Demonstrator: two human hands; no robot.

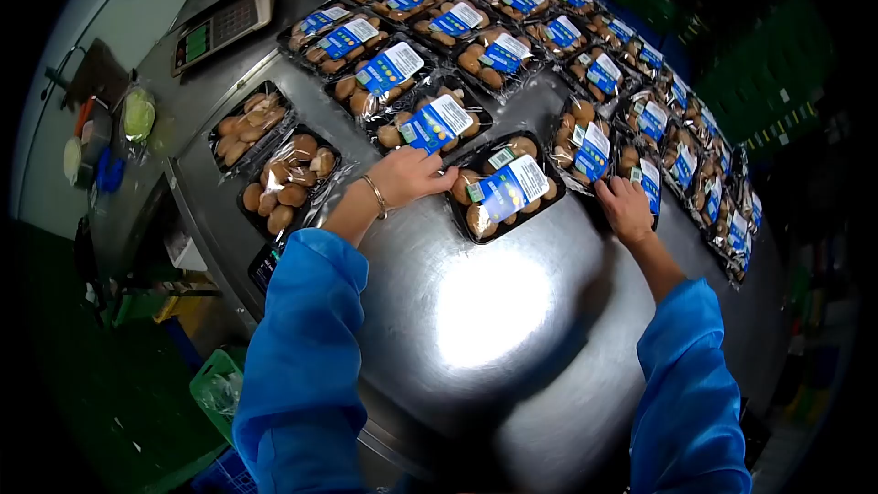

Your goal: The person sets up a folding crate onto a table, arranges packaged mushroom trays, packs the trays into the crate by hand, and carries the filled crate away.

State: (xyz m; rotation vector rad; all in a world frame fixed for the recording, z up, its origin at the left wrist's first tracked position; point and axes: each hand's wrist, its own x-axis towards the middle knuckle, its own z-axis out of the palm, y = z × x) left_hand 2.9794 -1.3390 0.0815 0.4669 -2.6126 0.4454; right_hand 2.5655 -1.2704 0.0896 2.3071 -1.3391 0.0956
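Observation:
My left hand (416, 176), wearing a bangle, lies palm down between two wrapped trays of brown mushrooms. Its fingers rest by the front edge of a labelled mushroom tray (432, 125), and its thumb stretches apart from them to the left corner of a nearer labelled mushroom tray (505, 188). To the right, my right hand (626, 210) has its fingers bent over the near end of another mushroom tray (645, 181), partly covering it. Beside that one lies a mushroom tray (585, 146) with a blue and white label. The undersides of both hands are hidden.
Two mushroom trays without labels, one farther (249, 128) and one nearer (291, 181), lie at left. Several rows of labelled trays (455, 20) cover the back and right of the metal table (457, 393). A scale (224, 23) stands back left; a green crate (218, 389) sits below.

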